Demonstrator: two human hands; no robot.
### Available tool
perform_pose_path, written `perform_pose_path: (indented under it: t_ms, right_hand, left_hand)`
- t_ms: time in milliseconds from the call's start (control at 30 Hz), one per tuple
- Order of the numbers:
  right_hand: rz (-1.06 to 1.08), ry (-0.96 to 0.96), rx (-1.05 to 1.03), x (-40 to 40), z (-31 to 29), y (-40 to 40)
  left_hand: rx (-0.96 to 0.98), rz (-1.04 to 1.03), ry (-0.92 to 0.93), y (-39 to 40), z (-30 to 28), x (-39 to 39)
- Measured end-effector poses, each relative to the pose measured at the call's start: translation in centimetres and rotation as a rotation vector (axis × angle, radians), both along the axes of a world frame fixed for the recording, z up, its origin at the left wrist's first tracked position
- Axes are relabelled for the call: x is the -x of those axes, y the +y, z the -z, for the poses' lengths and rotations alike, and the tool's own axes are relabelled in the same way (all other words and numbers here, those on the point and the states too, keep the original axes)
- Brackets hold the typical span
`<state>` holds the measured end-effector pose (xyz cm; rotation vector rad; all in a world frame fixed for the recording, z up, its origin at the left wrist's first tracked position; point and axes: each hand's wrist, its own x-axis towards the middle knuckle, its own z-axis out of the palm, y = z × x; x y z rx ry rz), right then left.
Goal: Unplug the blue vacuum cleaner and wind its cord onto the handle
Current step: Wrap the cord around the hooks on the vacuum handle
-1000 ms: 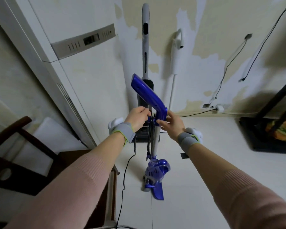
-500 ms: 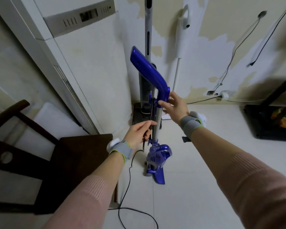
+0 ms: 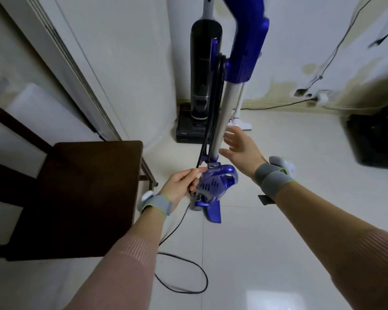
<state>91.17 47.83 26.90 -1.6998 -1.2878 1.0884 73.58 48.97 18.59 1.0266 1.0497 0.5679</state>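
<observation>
The blue vacuum cleaner (image 3: 217, 184) stands upright on the tiled floor, its silver tube rising to the blue handle (image 3: 246, 41) at the top of the view. Its black cord (image 3: 208, 113) runs in strands down from the handle along the tube. My left hand (image 3: 182, 184) pinches the cord beside the vacuum's blue body, low on the tube. The slack cord falls from that hand and loops on the floor (image 3: 188, 285). My right hand (image 3: 240, 148) hovers just right of the tube with fingers spread, holding nothing.
A dark wooden chair (image 3: 81, 193) stands at the left, close to my left arm. A black upright vacuum (image 3: 202, 86) and a white stick cleaner's foot (image 3: 240, 124) lean in the corner behind. A wall socket with plugs (image 3: 316, 97) sits low at right.
My left hand has slid down the cord from the handle to the vacuum's body. My right hand has let go of the handle and dropped beside the tube. My head has come closer.
</observation>
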Motion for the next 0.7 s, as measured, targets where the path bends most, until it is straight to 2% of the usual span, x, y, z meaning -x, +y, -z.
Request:
perform_pose_path:
  t_ms: [133,200,267,367,500,700]
  right_hand:
    - [0.023,0.071,0.004,0.3,2.0,0.0]
    - [0.041,0.082,0.008,0.7,2.8,0.8]
    - [0.08,0.103,-0.005,1.1,3.7,1.6]
    - [0.202,0.138,-0.062,2.0,4.4,2.6]
    - [0.265,0.016,-0.129,2.0,5.2,3.5]
    - [0.303,-0.115,-0.178,0.9,5.8,4.6]
  left_hand:
    - [-0.081,-0.066,0.04,0.5,2.1,0.1]
    - [-0.114,-0.034,0.075,1.2,2.1,-0.7]
    - [-0.096,0.011,0.138,1.6,1.9,-1.8]
    - [-0.016,-0.056,0.172,1.8,2.7,-2.7]
    - [0.024,-0.044,-0.018,1.7,4.7,-3.3]
    - [-0.037,0.026,0.14,1.2,7.9,-1.9]
